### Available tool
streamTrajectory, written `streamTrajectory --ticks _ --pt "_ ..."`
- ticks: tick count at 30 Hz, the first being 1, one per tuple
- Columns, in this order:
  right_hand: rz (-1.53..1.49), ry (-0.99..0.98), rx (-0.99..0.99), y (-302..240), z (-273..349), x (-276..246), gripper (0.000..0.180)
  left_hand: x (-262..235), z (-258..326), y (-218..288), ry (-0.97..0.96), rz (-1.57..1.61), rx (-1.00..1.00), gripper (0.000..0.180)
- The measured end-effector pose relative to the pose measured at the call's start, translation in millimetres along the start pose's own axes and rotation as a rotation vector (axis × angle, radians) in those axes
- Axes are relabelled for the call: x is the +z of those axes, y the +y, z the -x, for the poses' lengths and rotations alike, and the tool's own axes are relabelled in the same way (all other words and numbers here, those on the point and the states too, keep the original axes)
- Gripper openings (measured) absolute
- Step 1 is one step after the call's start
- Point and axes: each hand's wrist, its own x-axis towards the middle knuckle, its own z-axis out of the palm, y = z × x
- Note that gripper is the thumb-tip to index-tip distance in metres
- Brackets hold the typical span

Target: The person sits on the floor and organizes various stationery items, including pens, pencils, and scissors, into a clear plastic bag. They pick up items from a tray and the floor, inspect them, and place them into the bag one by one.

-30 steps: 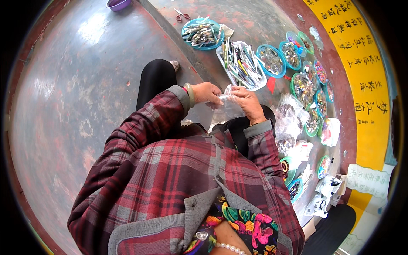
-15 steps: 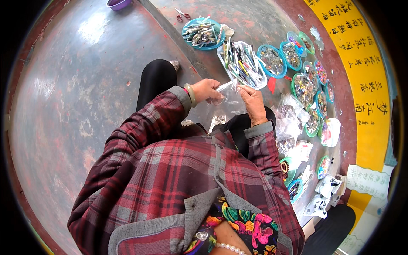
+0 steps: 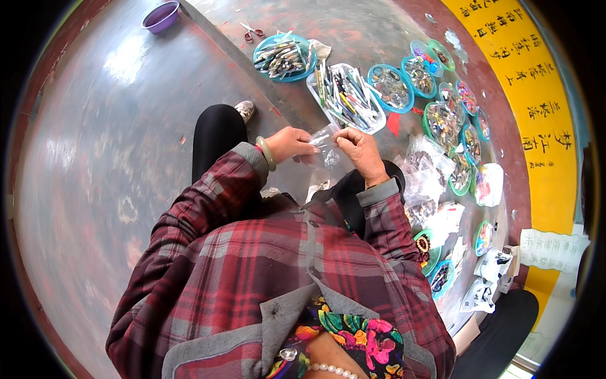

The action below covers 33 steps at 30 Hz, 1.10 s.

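Observation:
A small clear plastic bag (image 3: 324,140) is stretched between my two hands, over my lap. My left hand (image 3: 291,144), with a pale bangle (image 3: 266,153) at its wrist, pinches the bag's left side. Thumb and forefinger of my right hand (image 3: 362,151) are closed on its right edge near the top. What lies inside the bag, if anything, is too small to make out. Just beyond my hands stands a white plastic basket (image 3: 380,124) full of pens.
A blue basket (image 3: 256,68) of pens and red-handled scissors (image 3: 253,31) lie farther off. To the right are several round baskets of small items, such as a blue one (image 3: 410,101), and loose plastic bags (image 3: 424,170). A purple basin (image 3: 160,18) sits far left.
My hands have drawn slightly left and the bag is tilted differently between them. The whole view has shifted a little, bringing more of the purple basin and my shoe into sight.

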Motion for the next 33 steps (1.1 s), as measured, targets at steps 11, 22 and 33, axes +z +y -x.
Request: streamTrajectory --ticks 11,22,33 --pt "0.057 0.103 0.081 50.2 -54.4 -64.8 0.017 -7.8 -2.0 -6.5 0.287 0.150 0.104 0.016" --pt "0.817 0.208 0.460 177.3 -101.3 -134.0 0.031 -15.5 0.2 -3.3 0.256 0.391 0.148 0.015" --pt "1.011 0.202 0.410 177.3 -117.6 -102.8 0.024 -14.6 -0.2 -4.7 0.211 0.425 0.132 0.015"
